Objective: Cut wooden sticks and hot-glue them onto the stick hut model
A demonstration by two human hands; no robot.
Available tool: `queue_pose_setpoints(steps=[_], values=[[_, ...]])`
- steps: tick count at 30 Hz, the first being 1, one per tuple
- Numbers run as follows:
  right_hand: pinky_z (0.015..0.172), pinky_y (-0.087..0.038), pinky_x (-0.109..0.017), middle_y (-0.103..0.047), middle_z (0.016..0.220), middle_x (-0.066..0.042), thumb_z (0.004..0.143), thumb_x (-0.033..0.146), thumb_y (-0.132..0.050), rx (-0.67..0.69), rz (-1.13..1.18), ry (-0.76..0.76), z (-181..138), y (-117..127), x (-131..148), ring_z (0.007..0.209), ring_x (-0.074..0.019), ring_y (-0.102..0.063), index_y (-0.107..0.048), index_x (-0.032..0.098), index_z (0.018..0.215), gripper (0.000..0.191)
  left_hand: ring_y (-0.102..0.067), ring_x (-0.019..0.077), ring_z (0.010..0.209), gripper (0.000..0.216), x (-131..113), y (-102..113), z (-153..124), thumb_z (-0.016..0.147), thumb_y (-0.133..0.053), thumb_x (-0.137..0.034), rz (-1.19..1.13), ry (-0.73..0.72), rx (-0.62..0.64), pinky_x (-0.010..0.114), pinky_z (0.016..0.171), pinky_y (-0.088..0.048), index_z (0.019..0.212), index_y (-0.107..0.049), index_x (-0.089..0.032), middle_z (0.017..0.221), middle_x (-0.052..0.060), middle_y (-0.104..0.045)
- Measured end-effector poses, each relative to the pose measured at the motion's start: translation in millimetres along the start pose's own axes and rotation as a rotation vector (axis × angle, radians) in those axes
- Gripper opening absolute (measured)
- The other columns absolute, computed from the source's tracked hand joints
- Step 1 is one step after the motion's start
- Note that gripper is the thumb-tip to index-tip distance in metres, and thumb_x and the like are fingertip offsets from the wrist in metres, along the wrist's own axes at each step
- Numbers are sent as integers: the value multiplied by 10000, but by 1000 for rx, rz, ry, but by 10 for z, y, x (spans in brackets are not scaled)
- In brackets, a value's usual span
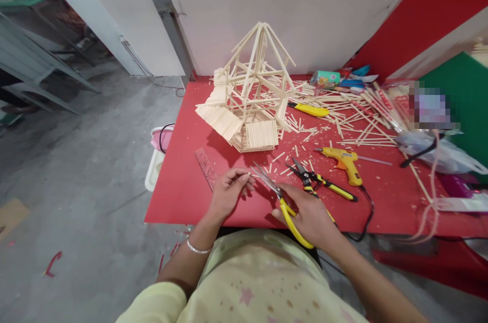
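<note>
My left hand [229, 191] is closed in a pinch on a small pale wooden stick piece [249, 174], mostly covered by the fingertips. In my right hand [309, 211] are scissors with yellow handles [296, 231]. Their blades point up and left, close to the left fingertips, and look slightly parted. Just beyond both hands stands a model building of pale sticks [262, 134], with slatted panels low down and an open, pointed frame above. A clear ruler [206, 168] lies left of the left hand.
Right of my hands lie black-and-yellow pliers [335, 188] and a yellow glue gun [345, 160] with a cord. A yellow utility knife [311, 109] and loose sticks [366, 132] spread behind. The red table [171, 196] ends at left, beside a white-and-pink container [155, 170].
</note>
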State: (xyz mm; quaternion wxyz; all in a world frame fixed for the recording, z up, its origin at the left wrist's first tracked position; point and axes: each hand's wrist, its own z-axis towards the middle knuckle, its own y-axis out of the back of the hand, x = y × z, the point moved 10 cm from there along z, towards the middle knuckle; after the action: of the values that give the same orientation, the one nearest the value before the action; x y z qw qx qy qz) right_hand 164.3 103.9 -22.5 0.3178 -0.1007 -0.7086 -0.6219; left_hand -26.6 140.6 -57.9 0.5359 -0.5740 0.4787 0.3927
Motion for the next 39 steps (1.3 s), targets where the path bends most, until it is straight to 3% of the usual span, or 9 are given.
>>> queue_pose_setpoints(steps=[5, 18, 29, 39], values=[[717, -480, -301, -728, 996, -85, 872, 516, -622, 78, -55, -13, 39, -41, 60, 870, -237, -686, -611, 227, 1288, 507, -649, 134, 571, 235, -32, -50, -9, 886, -672, -380, 118, -30, 37, 236, 516, -533, 925, -685, -149, 704, 34, -708], [664, -427, -274, -732, 908, -45, 895, 552, -592, 89, -68, 29, 10, -24, 51, 758, -196, -664, -624, 253, 1285, 492, -635, 125, 541, 203, -123, -74, -19, 905, -627, -326, 268, -40, 70, 223, 539, -515, 819, -695, -156, 655, 25, -704], [639, -418, -258, -701, 816, -26, 898, 614, -576, 146, 25, -3, 26, -60, 53, 696, -183, -628, -634, 261, 1270, 516, -659, 140, 630, 241, -317, -69, -9, 935, -601, -299, 511, -222, 76, 231, 630, -486, 767, -729, -183, 700, 26, -712], [596, -404, -249, -729, 734, -30, 912, 640, -531, 84, 54, -35, 8, -141, -45, 627, -184, -662, -698, 249, 1146, 485, -655, 141, 561, 243, -165, -48, 6, 916, -630, -379, 419, -114, 48, 232, 563, -518, 844, -739, -175, 677, 37, -716]])
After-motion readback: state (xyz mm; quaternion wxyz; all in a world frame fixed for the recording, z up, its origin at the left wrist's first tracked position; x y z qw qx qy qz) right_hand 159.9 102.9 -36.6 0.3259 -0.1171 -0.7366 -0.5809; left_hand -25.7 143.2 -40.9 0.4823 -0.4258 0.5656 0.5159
